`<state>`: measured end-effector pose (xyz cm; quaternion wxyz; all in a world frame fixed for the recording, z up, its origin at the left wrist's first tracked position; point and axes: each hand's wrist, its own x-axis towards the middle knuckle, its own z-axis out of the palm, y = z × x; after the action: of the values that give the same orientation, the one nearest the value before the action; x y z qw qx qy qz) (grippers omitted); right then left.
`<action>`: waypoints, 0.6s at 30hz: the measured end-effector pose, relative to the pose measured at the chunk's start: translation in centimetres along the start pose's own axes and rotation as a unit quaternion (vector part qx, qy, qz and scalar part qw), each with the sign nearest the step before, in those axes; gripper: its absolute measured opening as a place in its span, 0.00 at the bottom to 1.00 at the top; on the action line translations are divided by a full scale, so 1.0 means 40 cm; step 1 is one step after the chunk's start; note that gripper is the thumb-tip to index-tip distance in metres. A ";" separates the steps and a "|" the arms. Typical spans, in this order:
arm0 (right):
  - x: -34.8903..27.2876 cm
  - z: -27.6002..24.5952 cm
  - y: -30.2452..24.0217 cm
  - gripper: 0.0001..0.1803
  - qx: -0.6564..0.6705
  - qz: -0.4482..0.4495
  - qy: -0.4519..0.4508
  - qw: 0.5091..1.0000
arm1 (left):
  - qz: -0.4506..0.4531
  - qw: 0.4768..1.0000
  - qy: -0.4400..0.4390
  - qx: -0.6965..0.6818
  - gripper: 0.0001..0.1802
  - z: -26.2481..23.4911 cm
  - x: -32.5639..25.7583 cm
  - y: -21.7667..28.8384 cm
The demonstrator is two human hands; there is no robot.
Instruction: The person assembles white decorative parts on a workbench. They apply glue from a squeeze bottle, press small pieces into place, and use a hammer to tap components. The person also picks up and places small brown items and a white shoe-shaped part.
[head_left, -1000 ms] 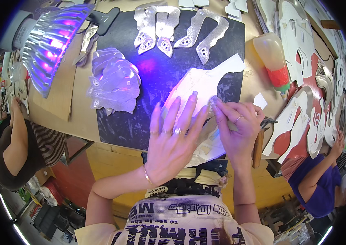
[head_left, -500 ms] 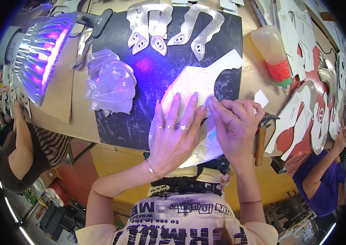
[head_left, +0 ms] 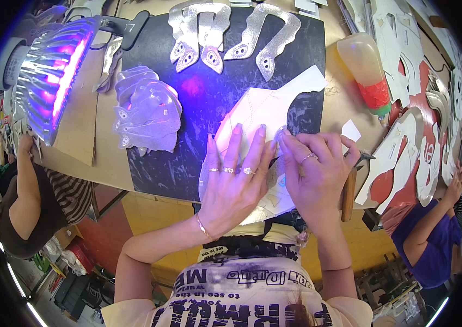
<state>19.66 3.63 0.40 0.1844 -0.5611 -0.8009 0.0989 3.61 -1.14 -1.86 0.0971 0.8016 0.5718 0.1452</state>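
A white shoe-upper piece (head_left: 274,103) with faint stitch lines lies on the black mat at its front edge, its narrow tip toward the far right. My left hand (head_left: 236,177) rests flat on it, ringed fingers spread and pointing away from me. Beside the left index finger, my right hand (head_left: 318,169) pinches the inner curved edge of the work, where a small glittery silver part shows; the exact pinch point is partly covered by the fingers. Below and between my hands, the near end of the piece (head_left: 269,207) hangs toward my lap.
A hammer (head_left: 349,193) lies right of my right hand, near a glue bottle (head_left: 367,76). Silver cut pieces (head_left: 201,32) lie at the mat's far edge, a stack (head_left: 149,111) at its left. A lit lamp (head_left: 56,76) hangs left. Other people sit on both sides.
My right hand has shifted very slightly, its knuckles turning a little to the right, while the pinch stays at the same edge. My left hand and the white piece look almost unmoved.
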 end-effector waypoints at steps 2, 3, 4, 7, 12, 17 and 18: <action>-0.002 0.004 -0.008 0.15 -0.004 0.012 0.010 1.000 | -0.002 1.000 -0.004 0.008 0.30 -0.003 0.001 0.003; -0.002 0.007 -0.012 0.16 -0.009 0.017 0.008 1.000 | -0.004 1.000 -0.008 0.006 0.30 -0.005 0.001 0.003; -0.003 0.007 -0.015 0.16 -0.016 0.014 0.014 1.000 | -0.005 1.000 -0.008 0.004 0.30 -0.005 0.002 0.004; -0.002 0.006 -0.026 0.15 -0.044 0.012 0.003 0.999 | -0.005 1.000 -0.009 0.008 0.30 -0.007 0.000 0.005; 0.009 0.007 -0.051 0.12 -0.113 0.003 -0.015 0.993 | -0.011 0.999 -0.030 -0.007 0.32 -0.009 -0.005 0.004; 0.018 0.008 -0.043 0.12 -0.081 -0.005 -0.005 0.997 | -0.013 1.000 -0.021 0.001 0.33 -0.009 -0.003 0.006; 0.020 0.005 -0.035 0.12 -0.072 -0.010 0.000 0.997 | -0.007 1.000 -0.013 -0.002 0.32 -0.007 -0.001 0.004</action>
<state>18.13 3.89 0.87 0.1447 -0.5648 -0.8115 0.0391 3.63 -1.24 -1.53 0.1070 0.7991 0.5759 0.1352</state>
